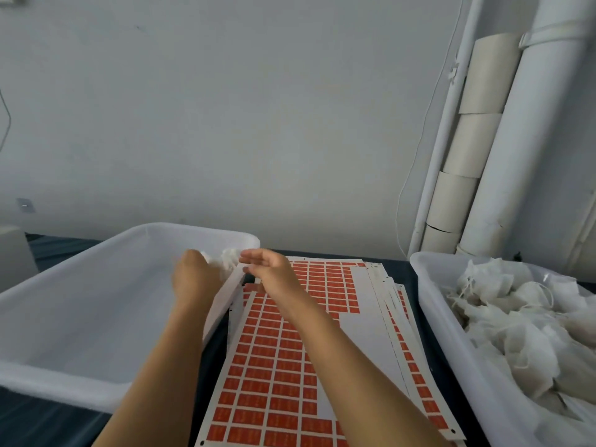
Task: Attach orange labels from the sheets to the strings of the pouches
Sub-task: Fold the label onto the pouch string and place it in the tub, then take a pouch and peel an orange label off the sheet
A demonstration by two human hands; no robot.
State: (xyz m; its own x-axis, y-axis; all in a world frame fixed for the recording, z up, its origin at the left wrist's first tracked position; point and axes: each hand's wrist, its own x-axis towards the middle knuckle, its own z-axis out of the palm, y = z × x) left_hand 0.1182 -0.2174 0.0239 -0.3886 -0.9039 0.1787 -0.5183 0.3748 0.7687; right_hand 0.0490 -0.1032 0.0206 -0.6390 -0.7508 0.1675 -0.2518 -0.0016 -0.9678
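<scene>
A dark table top (48,424) is seen carrying three things. A white tub (80,317) is set under and left of the fingers (254,254). Sheets of orange labels (290,366) are fanned below them. Well to their right a second tub (451,333) is placed.

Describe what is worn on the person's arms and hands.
Nothing shows on either. Both forearms are bare as far as the bottom edge of the picture, with no sleeve in view. The left hand and the right hand wear no glove, and no watch, ring or bracelet can be seen on the parts that show.
</scene>
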